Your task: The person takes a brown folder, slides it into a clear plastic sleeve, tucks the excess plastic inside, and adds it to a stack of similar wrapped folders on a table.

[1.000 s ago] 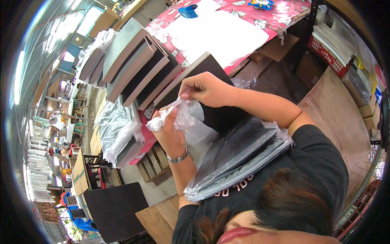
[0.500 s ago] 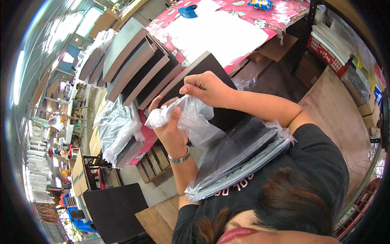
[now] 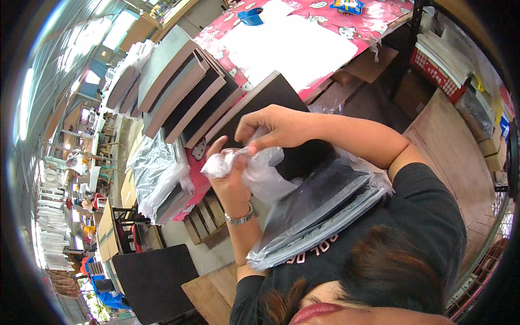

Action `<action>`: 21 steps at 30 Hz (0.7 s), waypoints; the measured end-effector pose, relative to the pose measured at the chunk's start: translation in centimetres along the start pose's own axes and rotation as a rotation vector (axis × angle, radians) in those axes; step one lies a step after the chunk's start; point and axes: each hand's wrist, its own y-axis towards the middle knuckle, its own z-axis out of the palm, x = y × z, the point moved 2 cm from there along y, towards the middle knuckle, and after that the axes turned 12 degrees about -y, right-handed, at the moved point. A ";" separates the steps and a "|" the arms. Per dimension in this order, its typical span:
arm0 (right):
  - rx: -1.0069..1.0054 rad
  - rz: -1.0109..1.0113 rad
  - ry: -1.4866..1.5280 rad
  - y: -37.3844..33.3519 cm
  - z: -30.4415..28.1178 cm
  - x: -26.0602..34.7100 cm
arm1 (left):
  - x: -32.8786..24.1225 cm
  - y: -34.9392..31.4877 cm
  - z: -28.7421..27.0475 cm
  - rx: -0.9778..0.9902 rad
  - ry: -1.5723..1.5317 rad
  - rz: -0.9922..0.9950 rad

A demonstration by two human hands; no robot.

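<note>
In front of my chest, my left hand is closed around the bunched mouth of a clear plastic bag. My right hand bends over it, thumb and fingers pinching the same gathered plastic near my left thumb. The bag's loose film trails down toward a stack of dark flat panels in plastic sleeves, which lies against my torso beneath my forearms. Just beyond my hands a black-faced board leans at a slant, partly hidden by my right hand and forearm.
Thick dark boards with brown edges stand stacked at the left of the pink patterned table. Plastic-wrapped panels lie below them. White sheets cover the table's middle. A red basket is at right, a black-topped table lower left.
My right hand has come down from above the bag, its fist loosening into a pinch on the gathered plastic. My left hand has shifted slightly right and down, still gripping.
</note>
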 end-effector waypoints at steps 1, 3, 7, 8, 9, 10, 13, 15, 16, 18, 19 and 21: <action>0.008 0.095 0.032 -0.2 -0.3 -0.5 | -0.5 0.1 0.0 0.008 -0.001 0.058; 0.029 0.276 0.097 -0.1 -1.5 -1.1 | -0.9 0.2 0.2 -0.043 0.023 0.047; -0.034 0.364 -0.080 0.1 -1.2 -1.5 | 0.1 0.1 0.5 -0.071 -0.013 -0.012; -0.170 0.208 -0.119 0.5 -1.2 -1.7 | 0.2 0.0 0.8 -0.081 -0.025 -0.016; -0.303 0.051 -0.158 1.1 -1.4 -1.9 | 0.3 -0.1 0.9 -0.093 -0.039 -0.023; -0.434 -0.107 -0.197 1.2 -1.6 -1.7 | 0.8 -0.2 0.6 -0.080 -0.011 -0.003; -0.363 0.215 0.334 0.9 -0.5 -0.1 | 1.3 -0.6 0.7 -0.005 -0.180 -0.146; -0.220 0.402 0.387 -0.3 0.5 0.0 | 1.6 -0.9 -1.4 0.098 -0.181 -0.159; -0.083 0.392 0.386 -1.1 1.2 0.0 | 1.2 -0.9 -1.9 0.110 -0.223 -0.146; 0.290 0.303 0.421 -3.4 2.7 -0.2 | 0.4 -1.1 -2.1 0.104 -0.328 -0.119; 0.530 0.219 0.454 -4.3 3.1 0.0 | 0.1 -1.2 -2.7 0.143 -0.401 -0.168; 0.891 0.161 0.395 -4.9 2.9 1.0 | 0.4 -2.3 -5.5 0.253 -0.455 -0.379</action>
